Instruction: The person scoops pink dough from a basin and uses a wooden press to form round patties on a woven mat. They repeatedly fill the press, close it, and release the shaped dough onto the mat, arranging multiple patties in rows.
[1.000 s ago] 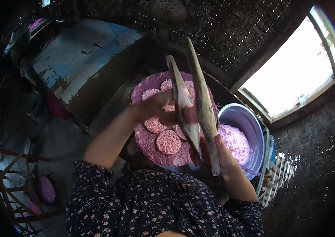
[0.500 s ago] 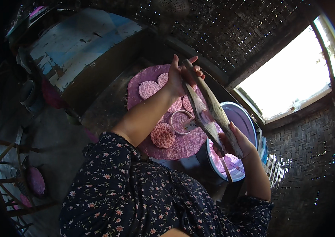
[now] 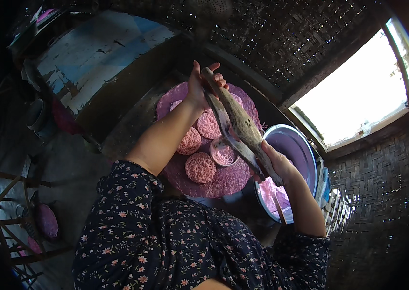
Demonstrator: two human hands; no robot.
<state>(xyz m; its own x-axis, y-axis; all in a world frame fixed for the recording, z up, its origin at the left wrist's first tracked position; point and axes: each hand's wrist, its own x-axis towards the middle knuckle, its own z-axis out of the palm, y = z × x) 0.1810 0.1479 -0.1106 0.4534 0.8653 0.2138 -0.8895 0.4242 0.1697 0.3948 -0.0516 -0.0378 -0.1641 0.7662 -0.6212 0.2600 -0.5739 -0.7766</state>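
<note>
A person in a dark floral blouse works a long, weathered wooden two-armed press (image 3: 236,128) over a round pink-stained tray (image 3: 224,181). The left hand (image 3: 199,87) is wrapped tightly around the press's far end, while the right hand (image 3: 272,164) clasps its near end, just above a blue-rimmed metal basin of pink dough (image 3: 291,154). The press lies slanted between both hands, raised over a small nest of fresh pink noodle strands (image 3: 223,153) directly beneath its middle. Three lacy pink noodle discs (image 3: 200,167) sit beside it on the tray. Judging by the pose, steady, even squeezing with the press held centred over the nest would keep the strands falling neatly.
</note>
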